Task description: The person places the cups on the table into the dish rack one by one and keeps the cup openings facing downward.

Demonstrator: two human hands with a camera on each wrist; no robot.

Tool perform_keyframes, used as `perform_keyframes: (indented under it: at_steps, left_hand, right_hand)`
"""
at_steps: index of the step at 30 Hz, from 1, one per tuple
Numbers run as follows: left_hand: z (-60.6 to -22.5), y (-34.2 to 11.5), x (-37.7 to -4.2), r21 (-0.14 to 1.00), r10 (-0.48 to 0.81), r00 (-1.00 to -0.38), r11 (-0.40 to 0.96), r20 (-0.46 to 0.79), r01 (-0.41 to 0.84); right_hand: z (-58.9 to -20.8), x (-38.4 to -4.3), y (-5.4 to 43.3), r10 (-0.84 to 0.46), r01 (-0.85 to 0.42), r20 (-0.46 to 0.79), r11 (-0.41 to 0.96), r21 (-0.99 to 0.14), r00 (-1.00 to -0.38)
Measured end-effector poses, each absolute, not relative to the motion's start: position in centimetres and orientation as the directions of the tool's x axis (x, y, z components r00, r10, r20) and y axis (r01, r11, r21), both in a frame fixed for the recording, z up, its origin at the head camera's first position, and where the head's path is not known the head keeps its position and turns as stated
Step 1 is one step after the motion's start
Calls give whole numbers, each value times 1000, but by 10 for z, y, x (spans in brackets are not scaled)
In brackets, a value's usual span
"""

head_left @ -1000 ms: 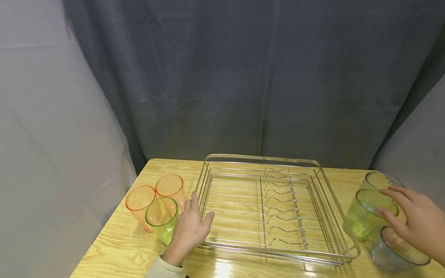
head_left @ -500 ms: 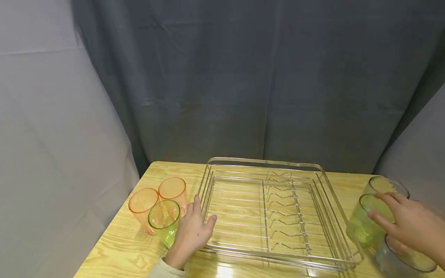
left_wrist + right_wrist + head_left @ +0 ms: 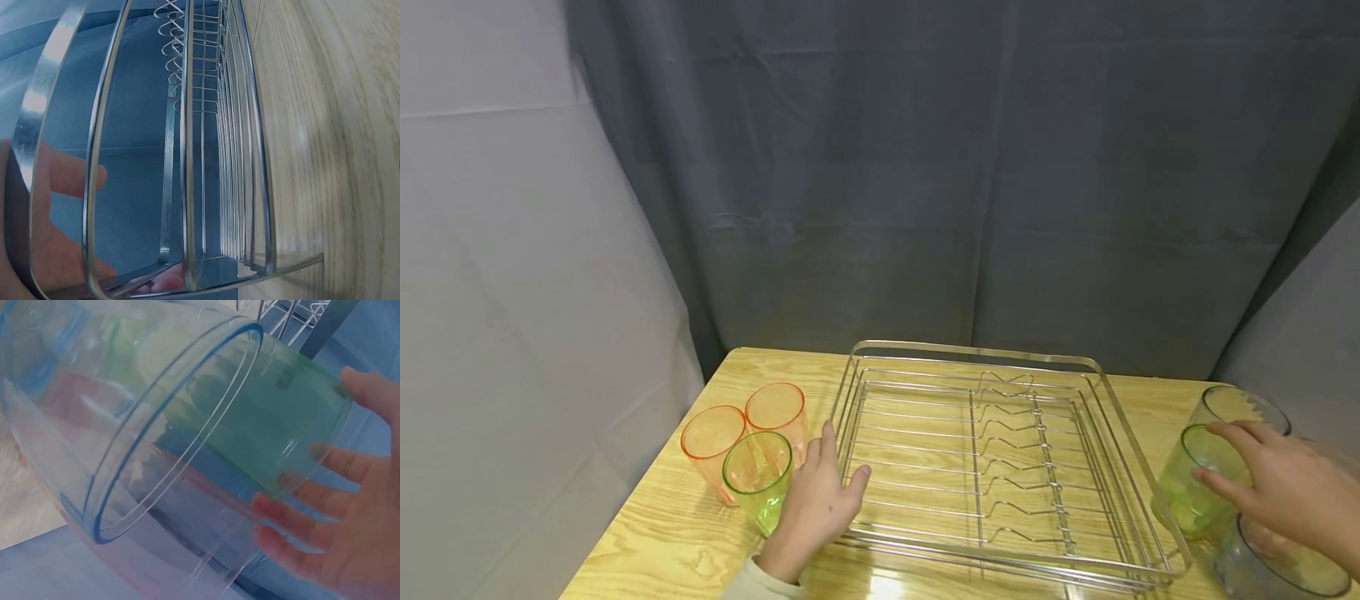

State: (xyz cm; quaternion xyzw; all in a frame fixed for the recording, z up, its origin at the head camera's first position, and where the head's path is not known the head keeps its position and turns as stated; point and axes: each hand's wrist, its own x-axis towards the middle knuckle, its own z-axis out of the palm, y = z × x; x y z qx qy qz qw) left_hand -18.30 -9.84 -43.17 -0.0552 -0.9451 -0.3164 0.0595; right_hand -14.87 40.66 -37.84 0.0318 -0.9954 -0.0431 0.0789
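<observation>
Widely spread, right grip point(image 3: 1277, 487) at green cup point(image 3: 1187, 502), left grip point(image 3: 818, 507) at rack point(image 3: 977, 352)

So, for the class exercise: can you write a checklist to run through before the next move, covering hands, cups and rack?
1. Left hand at the rack's left side: ok.
2. Left hand apart from the left green cup: cannot tell; they overlap in the head view.
3. Right hand at the right green cup's rim: ok.
4. Right hand's grip firm: cannot tell.
5. Free space around the right green cup: not ok; one clear cup stands close behind, another close in front.
6. Orange cups mouth up: ok.
</observation>
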Motion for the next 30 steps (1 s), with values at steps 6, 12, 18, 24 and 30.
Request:
perform_keyframes:
  at_steps: [6, 12, 18, 24, 30]
  left_hand:
    - [-432, -97, -183, 582, 71, -987, 801, 146, 143]
    - [-432, -97, -183, 580, 63, -987, 803, 145, 137]
    - [-431, -98, -183, 576, 52, -989, 808, 139, 123]
    - [-431, -99, -183, 578, 57, -988, 806, 141, 129]
    - [-432, -97, -184, 580, 62, -988, 804, 140, 132]
  right_hand:
    - [-382, -147, 408, -43, -28, 171, 995, 93, -984]
    - [-384, -148, 407, -25, -12, 151, 996, 91, -988]
    - [-382, -151, 397, -114, -115, 149, 993, 0, -982]
    - [-383, -152, 393, -126, -142, 145, 984, -107, -981]
    - [-384, -154, 394, -141, -159, 149, 980, -123, -979]
